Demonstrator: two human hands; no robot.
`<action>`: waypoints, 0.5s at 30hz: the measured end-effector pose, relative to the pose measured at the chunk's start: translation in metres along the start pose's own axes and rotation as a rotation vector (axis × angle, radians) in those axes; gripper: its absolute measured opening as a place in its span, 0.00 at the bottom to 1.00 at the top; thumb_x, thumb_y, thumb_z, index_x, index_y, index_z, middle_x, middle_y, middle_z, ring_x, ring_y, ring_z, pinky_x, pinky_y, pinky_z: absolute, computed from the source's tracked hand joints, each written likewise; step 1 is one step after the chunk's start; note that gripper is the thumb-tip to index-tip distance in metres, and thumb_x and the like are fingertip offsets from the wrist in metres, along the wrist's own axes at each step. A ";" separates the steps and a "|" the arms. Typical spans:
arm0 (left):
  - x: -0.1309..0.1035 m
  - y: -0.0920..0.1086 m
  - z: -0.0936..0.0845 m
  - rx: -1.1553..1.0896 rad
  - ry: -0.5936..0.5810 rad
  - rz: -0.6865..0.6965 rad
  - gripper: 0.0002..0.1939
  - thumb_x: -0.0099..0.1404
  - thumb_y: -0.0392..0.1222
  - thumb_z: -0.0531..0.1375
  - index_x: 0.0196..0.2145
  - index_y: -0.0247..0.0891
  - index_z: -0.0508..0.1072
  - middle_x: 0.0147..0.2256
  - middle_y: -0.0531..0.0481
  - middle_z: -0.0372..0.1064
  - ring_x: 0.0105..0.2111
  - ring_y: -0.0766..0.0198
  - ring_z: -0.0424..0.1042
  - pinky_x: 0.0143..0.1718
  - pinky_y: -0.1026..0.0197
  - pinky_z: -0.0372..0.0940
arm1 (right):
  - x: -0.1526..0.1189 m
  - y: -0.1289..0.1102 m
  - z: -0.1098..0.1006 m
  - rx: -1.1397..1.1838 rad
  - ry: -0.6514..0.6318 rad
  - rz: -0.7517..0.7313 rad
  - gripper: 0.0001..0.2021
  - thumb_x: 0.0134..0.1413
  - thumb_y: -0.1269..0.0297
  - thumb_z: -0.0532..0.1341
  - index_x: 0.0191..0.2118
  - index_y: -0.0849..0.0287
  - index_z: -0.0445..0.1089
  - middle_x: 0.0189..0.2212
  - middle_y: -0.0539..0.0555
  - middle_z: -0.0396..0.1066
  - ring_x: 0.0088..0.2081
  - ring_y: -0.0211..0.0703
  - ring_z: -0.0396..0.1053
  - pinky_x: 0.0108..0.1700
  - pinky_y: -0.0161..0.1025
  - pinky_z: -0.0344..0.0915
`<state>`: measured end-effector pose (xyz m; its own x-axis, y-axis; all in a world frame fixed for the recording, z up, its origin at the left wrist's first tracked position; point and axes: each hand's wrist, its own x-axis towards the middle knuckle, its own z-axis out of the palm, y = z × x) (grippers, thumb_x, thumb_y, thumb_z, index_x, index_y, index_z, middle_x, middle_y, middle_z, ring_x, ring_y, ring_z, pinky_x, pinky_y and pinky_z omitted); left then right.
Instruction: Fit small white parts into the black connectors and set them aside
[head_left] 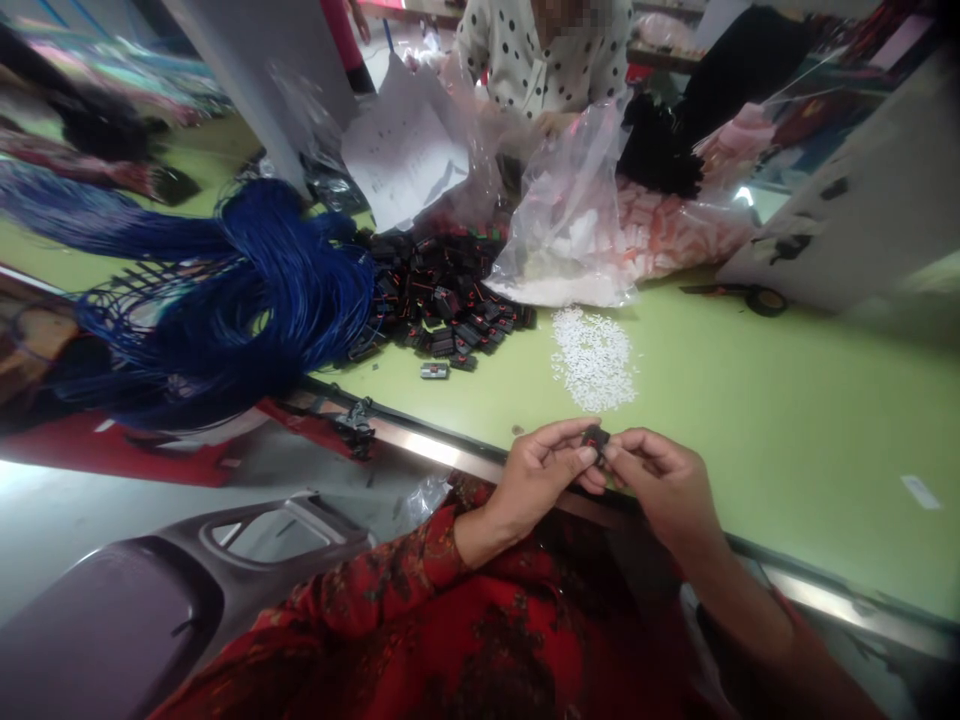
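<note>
Between both hands, over the table's front edge, is a small black connector housing (595, 440) with a bit of red on it. My left hand (541, 470) is closed on it, thumb and fingers pinching from the left. My right hand (667, 475) pinches at its right side; whether a tiny part sits between those fingertips is hidden. Just beyond the hands lies a spread of small white plastic pieces (596, 360). Farther left is a heap of black connectors (450, 300) with red parts, and one grey-white connector (434, 371) lies in front of it.
A big bundle of blue wires (292, 270) covers the left of the green table (750, 400). Behind are a plastic bag (562, 230), a paper sheet (405, 150) and black-handled scissors (765, 299). A person in a dotted shirt (544, 60) sits opposite. A chair (112, 620) stands at left.
</note>
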<state>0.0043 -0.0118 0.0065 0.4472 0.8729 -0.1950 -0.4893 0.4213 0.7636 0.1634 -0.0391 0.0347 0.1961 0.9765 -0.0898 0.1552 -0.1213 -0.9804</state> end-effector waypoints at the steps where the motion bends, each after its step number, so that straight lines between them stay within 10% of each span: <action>1: 0.000 0.000 0.000 0.008 0.000 0.004 0.28 0.58 0.48 0.74 0.53 0.32 0.78 0.28 0.49 0.78 0.27 0.65 0.78 0.35 0.62 0.76 | -0.001 0.000 0.000 -0.010 0.013 -0.008 0.08 0.52 0.61 0.68 0.26 0.59 0.75 0.20 0.49 0.73 0.22 0.35 0.67 0.26 0.33 0.68; 10: 0.001 -0.009 -0.002 0.268 -0.136 0.174 0.22 0.67 0.43 0.66 0.57 0.35 0.74 0.36 0.47 0.77 0.31 0.66 0.78 0.36 0.62 0.75 | 0.001 -0.009 -0.009 -0.081 -0.071 -0.021 0.11 0.56 0.53 0.67 0.33 0.56 0.77 0.26 0.51 0.78 0.28 0.40 0.74 0.32 0.36 0.73; 15: 0.001 0.002 -0.021 0.763 -0.144 0.479 0.33 0.67 0.39 0.64 0.68 0.42 0.62 0.49 0.41 0.74 0.34 0.67 0.75 0.35 0.62 0.73 | 0.023 0.001 -0.073 -0.448 0.188 -0.060 0.13 0.52 0.48 0.68 0.34 0.53 0.78 0.28 0.53 0.79 0.29 0.47 0.75 0.32 0.41 0.70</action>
<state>-0.0118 -0.0052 -0.0053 0.4382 0.8515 0.2879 -0.0415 -0.3008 0.9528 0.2386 -0.0298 0.0441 0.3397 0.9398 0.0381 0.5651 -0.1715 -0.8070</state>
